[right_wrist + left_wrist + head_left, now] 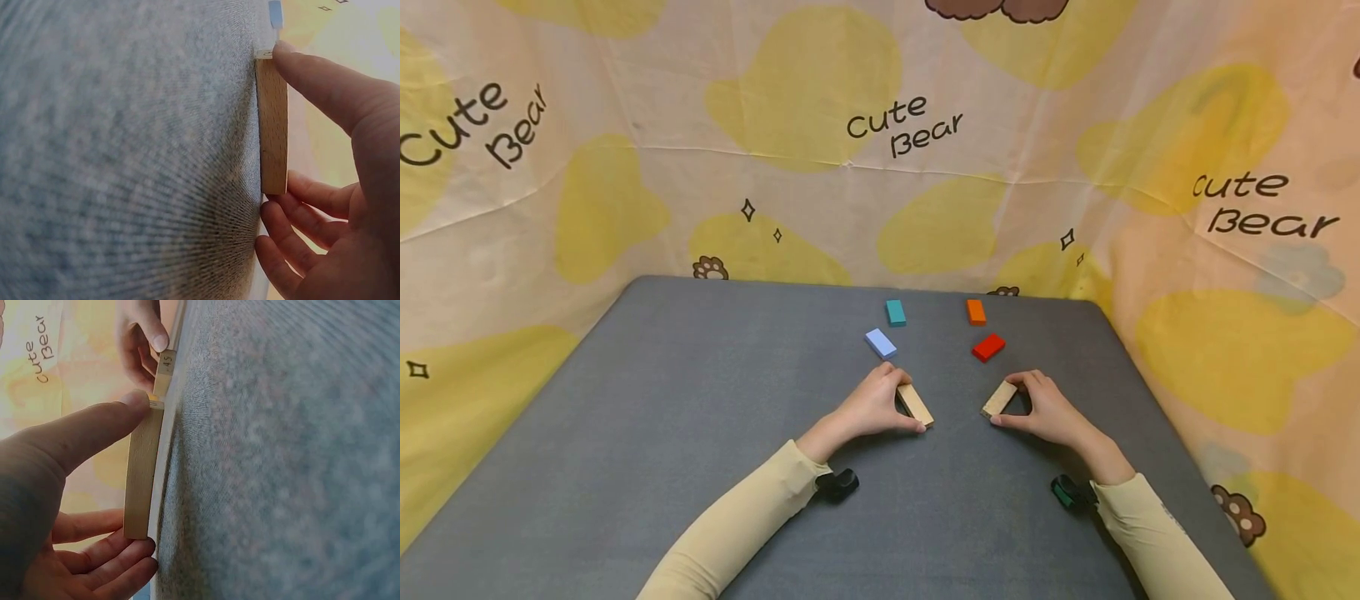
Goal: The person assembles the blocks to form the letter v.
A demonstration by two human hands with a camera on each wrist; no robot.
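Observation:
My left hand [872, 404] pinches a plain wooden block [915, 406] lengthwise, thumb on the near end and fingers at the far end. In the left wrist view this block [142, 475] lies low against the grey cloth surface. Across from it, my right hand [1051, 410] holds a second wooden block [998, 399] by its two ends in the same manner. Dark printed digits show on that block's end [165, 362] in the left wrist view. The two blocks lie apart, slanted toward each other at their near ends.
Beyond the hands lie a light blue block [881, 343], a teal block [896, 313], an orange block [976, 312] and a red block [988, 347]. A grey cloth covers the table [685, 400]. A printed curtain [820, 92] hangs behind and at the sides.

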